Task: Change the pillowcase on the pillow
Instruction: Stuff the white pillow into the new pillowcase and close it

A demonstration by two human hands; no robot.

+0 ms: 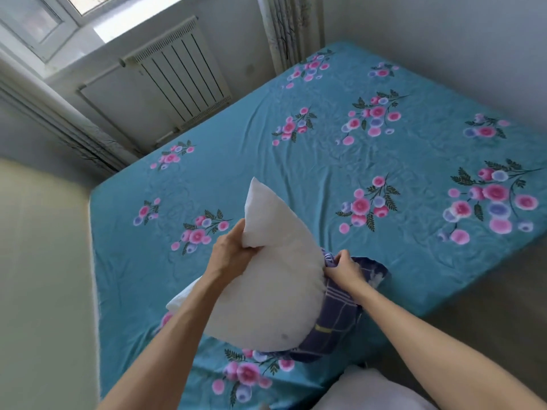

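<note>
A bare white pillow [266, 279] is held up above the near part of the bed, one corner pointing upward. My left hand [233, 250] grips its upper left edge. A dark blue checked pillowcase [340, 318] is bunched around the pillow's lower right end, covering only that part. My right hand [343, 267] is closed on the bunched cloth at the pillow's right side. The pillow hides the rest of the pillowcase.
The bed [325, 149] wears a teal sheet with pink and purple flowers. A white radiator [180, 81] stands under the window beyond the bed. A pale wall lies at the left [41, 261]. A white object [373, 389] shows at the bottom edge.
</note>
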